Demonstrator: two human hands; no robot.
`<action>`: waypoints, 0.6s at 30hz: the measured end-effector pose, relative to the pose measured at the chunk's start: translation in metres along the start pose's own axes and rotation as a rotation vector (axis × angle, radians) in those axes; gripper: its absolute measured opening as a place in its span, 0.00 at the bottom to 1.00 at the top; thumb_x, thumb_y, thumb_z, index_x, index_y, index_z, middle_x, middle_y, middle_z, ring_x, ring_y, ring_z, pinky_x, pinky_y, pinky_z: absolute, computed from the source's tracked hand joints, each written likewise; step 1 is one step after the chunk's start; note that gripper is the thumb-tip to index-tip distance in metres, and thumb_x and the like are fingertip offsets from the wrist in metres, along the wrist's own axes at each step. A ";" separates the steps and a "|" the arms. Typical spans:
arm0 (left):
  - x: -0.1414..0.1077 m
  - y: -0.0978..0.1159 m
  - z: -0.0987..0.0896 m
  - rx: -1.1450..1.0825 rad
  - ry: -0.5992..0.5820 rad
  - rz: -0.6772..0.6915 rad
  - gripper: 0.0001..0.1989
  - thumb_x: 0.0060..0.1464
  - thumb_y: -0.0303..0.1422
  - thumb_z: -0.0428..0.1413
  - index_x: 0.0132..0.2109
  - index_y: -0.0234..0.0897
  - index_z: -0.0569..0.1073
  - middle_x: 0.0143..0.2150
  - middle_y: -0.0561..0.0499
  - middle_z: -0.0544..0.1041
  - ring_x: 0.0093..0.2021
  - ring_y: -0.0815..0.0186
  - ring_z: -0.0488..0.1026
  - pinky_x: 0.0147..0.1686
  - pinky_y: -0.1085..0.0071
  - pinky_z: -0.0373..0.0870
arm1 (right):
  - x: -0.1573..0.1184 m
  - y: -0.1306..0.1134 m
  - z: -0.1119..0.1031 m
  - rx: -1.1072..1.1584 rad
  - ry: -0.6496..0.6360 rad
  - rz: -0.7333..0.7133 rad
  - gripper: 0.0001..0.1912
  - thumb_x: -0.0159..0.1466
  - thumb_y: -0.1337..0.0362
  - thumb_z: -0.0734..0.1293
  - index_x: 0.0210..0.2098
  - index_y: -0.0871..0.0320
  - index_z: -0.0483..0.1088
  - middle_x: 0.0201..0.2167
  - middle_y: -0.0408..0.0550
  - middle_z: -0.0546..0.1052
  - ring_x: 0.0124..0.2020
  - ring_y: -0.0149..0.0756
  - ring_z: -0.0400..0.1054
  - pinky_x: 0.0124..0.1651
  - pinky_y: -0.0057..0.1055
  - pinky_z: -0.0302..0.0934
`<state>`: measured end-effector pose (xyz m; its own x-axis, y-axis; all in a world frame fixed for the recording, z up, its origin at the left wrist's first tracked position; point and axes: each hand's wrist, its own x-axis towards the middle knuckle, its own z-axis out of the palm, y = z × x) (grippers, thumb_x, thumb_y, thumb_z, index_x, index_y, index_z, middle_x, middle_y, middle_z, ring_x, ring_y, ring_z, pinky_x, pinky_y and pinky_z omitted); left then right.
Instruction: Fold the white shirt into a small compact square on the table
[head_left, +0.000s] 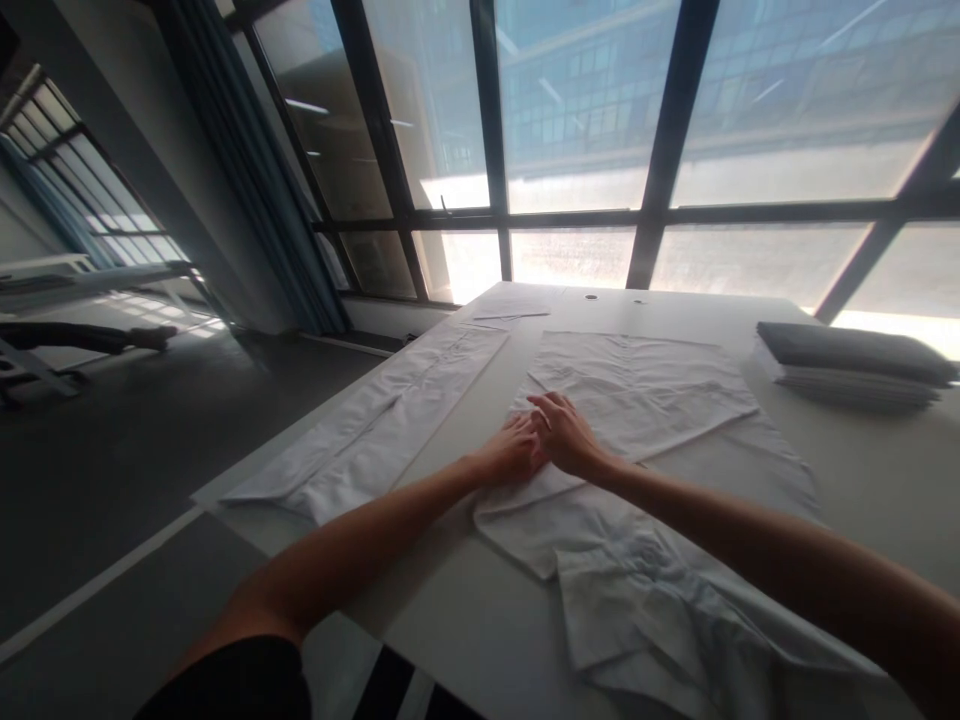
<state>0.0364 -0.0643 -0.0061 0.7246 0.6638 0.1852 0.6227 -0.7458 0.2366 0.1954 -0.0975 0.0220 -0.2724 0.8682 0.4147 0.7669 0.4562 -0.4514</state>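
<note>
A white garment [637,400], with gathered and folded parts, lies on the white table in front of me. Its lower end bunches into creased folds [630,610] close to the near side. My left hand [510,452] rests on the garment's left edge with fingers stretched forward. Against it, and partly over its fingertips, my right hand [568,435] lies with its fingers extended and touches the same edge. My thumbs are mostly hidden. To the left is a second long white garment [390,410], laid flat with a crease along its middle.
On the right of the table [795,460] sits a stack of folded cloth [855,365], dark grey on top. Thin white pieces [510,308] lie at the far end. Windows and a blue curtain [247,170] stand behind. Off left, a person's leg [82,337] shows by another table.
</note>
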 end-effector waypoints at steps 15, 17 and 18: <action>-0.016 -0.006 0.009 0.171 -0.072 -0.045 0.35 0.73 0.49 0.42 0.76 0.32 0.55 0.78 0.35 0.48 0.78 0.46 0.43 0.74 0.48 0.45 | 0.000 0.219 -0.070 -0.441 -0.312 0.374 0.38 0.76 0.47 0.47 0.76 0.64 0.49 0.78 0.60 0.45 0.78 0.48 0.38 0.75 0.52 0.37; -0.015 -0.006 0.009 0.171 -0.062 -0.041 0.34 0.72 0.49 0.42 0.75 0.32 0.55 0.78 0.35 0.49 0.78 0.47 0.44 0.74 0.48 0.46 | -0.007 0.247 -0.089 -0.474 -0.290 0.447 0.37 0.76 0.49 0.47 0.75 0.66 0.50 0.77 0.63 0.46 0.78 0.49 0.38 0.75 0.52 0.37; -0.015 -0.007 0.009 0.171 -0.060 -0.038 0.34 0.72 0.49 0.42 0.75 0.32 0.56 0.78 0.35 0.50 0.78 0.47 0.44 0.74 0.48 0.46 | -0.010 0.257 -0.096 -0.482 -0.281 0.467 0.37 0.76 0.49 0.47 0.75 0.67 0.50 0.77 0.64 0.46 0.78 0.49 0.38 0.75 0.52 0.37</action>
<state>0.0241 -0.0701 -0.0196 0.7129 0.6908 0.1210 0.6872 -0.7225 0.0757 0.4510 -0.0073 -0.0227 0.0562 0.9983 0.0162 0.9928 -0.0542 -0.1064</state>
